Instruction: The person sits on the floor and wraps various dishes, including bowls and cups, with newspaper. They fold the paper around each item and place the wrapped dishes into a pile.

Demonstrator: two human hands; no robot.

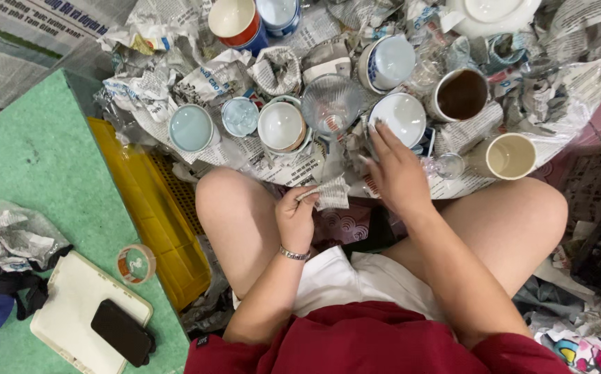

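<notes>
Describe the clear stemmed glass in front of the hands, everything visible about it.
The clear stemmed glass looks like transparent ribbed glass, with a wide round bowl seen from above and a thin stem running down toward the person. It stands among crumpled newspaper, between a white bowl and a white cup. The right hand reaches beside it; whether the fingers touch it is unclear. The left hand holds a newspaper piece below it.

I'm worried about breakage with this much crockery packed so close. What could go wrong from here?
1. The right hand reaches among crowded pieces; it could knock the clear ribbed glass against the white ceramic bowl.
2. The left hand pinches only a crumpled newspaper scrap, perhaps too little padding.
3. The small clear glass lies near the paper's edge and might roll off.
</notes>
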